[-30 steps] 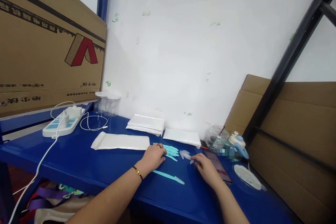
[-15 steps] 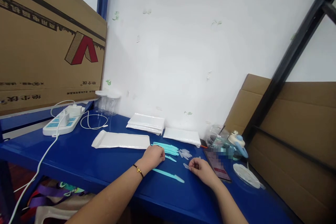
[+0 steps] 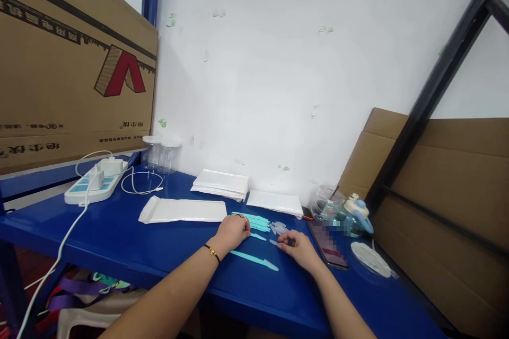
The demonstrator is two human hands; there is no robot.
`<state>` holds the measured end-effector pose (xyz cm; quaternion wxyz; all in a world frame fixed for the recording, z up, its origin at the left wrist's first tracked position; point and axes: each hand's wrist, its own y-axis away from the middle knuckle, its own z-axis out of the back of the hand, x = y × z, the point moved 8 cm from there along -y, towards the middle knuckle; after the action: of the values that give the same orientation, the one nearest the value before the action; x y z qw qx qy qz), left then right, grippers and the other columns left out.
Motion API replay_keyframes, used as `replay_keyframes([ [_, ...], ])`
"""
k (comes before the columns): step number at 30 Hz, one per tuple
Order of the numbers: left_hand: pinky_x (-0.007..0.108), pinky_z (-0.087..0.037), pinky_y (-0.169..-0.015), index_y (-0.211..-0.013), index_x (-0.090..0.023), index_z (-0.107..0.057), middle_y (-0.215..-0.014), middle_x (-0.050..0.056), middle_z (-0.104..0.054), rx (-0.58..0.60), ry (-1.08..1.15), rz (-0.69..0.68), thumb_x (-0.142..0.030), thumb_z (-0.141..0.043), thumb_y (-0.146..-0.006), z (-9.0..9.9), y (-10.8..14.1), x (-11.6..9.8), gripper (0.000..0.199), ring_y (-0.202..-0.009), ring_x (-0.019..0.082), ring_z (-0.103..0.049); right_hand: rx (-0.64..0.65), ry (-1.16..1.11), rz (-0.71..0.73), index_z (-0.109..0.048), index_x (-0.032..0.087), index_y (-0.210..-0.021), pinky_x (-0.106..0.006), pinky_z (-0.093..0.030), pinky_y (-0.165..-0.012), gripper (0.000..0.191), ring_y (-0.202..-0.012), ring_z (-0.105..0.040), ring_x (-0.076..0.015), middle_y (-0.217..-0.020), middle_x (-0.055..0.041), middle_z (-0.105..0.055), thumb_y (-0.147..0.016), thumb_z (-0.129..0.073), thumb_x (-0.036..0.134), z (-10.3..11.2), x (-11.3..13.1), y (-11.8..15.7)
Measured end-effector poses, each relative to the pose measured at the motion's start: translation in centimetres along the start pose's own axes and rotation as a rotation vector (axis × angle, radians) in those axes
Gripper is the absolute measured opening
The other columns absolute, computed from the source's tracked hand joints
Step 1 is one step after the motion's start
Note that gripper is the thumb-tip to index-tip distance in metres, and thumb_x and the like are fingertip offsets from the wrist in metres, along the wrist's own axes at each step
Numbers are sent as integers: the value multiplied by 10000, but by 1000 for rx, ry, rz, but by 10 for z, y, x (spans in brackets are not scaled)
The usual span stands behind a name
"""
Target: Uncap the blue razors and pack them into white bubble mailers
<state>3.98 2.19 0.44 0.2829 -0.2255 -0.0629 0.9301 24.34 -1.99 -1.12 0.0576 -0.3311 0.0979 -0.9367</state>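
Note:
My left hand (image 3: 234,230) is closed on a turquoise stick (image 3: 258,237), whose blade end points right. My right hand (image 3: 293,246) pinches a small translucent cap (image 3: 273,242), a short gap from that stick's tip. Several more turquoise sticks (image 3: 254,222) lie side by side just behind my left hand. A small pile of translucent caps (image 3: 279,226) sits to their right. Nearer the table's front edge, one turquoise stick with a paler tip (image 3: 258,260) lies alone, its left end beside my left wrist.
White padded envelopes (image 3: 220,183) are stacked by the wall; another envelope (image 3: 185,210) lies flat at left. A phone (image 3: 328,246), a teal-and-white jar (image 3: 353,217) and a round white item (image 3: 370,258) stand right. A power strip (image 3: 95,183) with cables is at far left.
My right hand has moved left with the small cap, closer to the stick in my left hand. The view has shifted slightly.

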Motion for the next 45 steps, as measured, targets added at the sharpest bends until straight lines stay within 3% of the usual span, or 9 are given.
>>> replay_keyframes([
  [8, 239, -411, -676, -774, -214, -670, -847, 19, -643, 35, 100, -17, -291, -591, -750, -7, 0, 2, 113, -818, 169, -574, -15, -15, -34, -707, 166, -711, -229, -370, -541, 215, -564, -528, -140, -625, -3, -648, -688, -654, 373, -5, 3, 2],
  [14, 236, -406, -667, -764, -204, -671, -827, 16, -648, 55, 158, -32, -288, -604, -743, -14, -1, -1, 110, -798, 162, -576, 21, -65, -4, -711, 173, -711, -232, -371, -522, 194, -559, -527, -142, -650, -20, -665, -700, -659, 360, -14, 13, 2],
  [21, 203, -394, -536, -797, -189, -683, -736, 5, -666, 165, 216, -80, -288, -587, -755, -29, 3, -11, 144, -650, 130, -580, 47, -66, 66, -707, 187, -673, -233, -378, -520, 168, -556, -532, -142, -633, -10, -639, -706, -665, 346, -22, 29, 9],
  [24, 206, -409, -576, -807, -193, -674, -763, 7, -656, 139, 194, -101, -311, -583, -766, -22, 3, -12, 155, -690, 136, -582, 0, 22, 84, -723, 211, -725, -243, -426, -594, 191, -650, -591, -166, -729, -17, -675, -747, -620, 371, -7, 22, 8],
  [27, 241, -418, -731, -881, -201, -653, -907, 32, -637, 43, 124, -86, -295, -580, -773, -5, -4, -4, 161, -869, 175, -566, -207, 168, -79, -710, 201, -799, -273, -444, -703, 235, -770, -624, -203, -828, -49, -698, -801, -533, 355, 31, -10, 0],
  [29, 288, -392, -822, -924, -206, -641, -1006, 53, -613, -11, 64, -63, -266, -600, -758, 5, -13, 3, 181, -981, 214, -525, -274, 235, -178, -693, 172, -754, -316, -433, -711, 238, -771, -626, -242, -793, -92, -692, -797, -520, 330, 50, -31, -7],
  [34, 334, -370, -829, -843, -225, -654, -976, 44, -624, -21, -33, -57, -241, -630, -728, 8, -29, 11, 119, -967, 239, -525, -250, 278, -297, -613, 184, -542, -323, -412, -655, 154, -707, -634, -254, -653, -98, -668, -689, -621, 230, 51, -58, -22],
  [41, 314, -364, -764, -748, -215, -639, -827, 34, -632, -41, -47, -88, -224, -565, -767, 5, -28, 7, 77, -884, 216, -535, -260, 41, -276, -525, 200, -471, -280, -398, -560, 222, -595, -612, -208, -521, -37, -612, -623, -672, 268, 50, -54, -25],
  [45, 320, -355, -781, -748, -199, -599, -867, 46, -624, -98, -15, -98, -223, -454, -843, 13, -25, 7, 175, -912, 216, -529, -249, -210, -175, -572, 190, -645, -269, -418, -512, 246, -512, -588, -178, -532, -13, -614, -659, -624, 430, 45, -25, -37],
])
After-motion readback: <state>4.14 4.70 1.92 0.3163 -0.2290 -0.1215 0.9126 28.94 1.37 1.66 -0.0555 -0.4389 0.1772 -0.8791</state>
